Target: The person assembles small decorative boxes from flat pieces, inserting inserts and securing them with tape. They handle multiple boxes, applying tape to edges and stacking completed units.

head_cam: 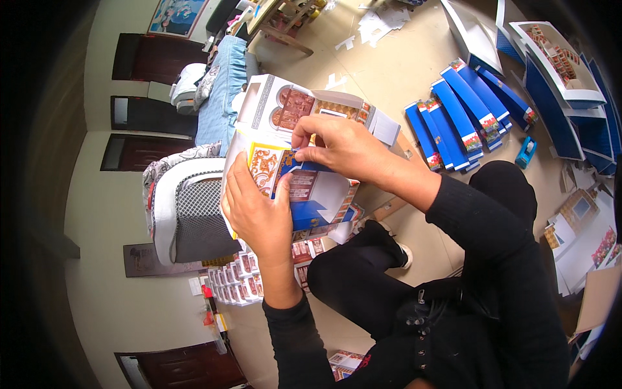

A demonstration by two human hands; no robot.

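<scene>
A partly folded printed cardboard box [291,108] is held up before me, its panels showing arched windows, brickwork and gold scrolls. My left hand [260,206] grips its near left side, fingers spread over the white scroll panel [263,167] and thumb on the front. My right hand [335,146] reaches over the box from the right. Its thumb and index finger pinch at the edge of a blue gold-patterned panel [287,163]. Those fingertips hide the exact spot they hold. A lower blue panel [308,214] angles out beneath my hands.
Several blue cardboard strips [457,116] lie on the floor at right, near a blue tape dispenser [526,151]. Blue-and-white boxes [559,87] stand beyond. Printed pieces [238,279] are stacked at lower left, below a mesh-backed chair [194,204]. Paper scraps [384,23] litter the far floor.
</scene>
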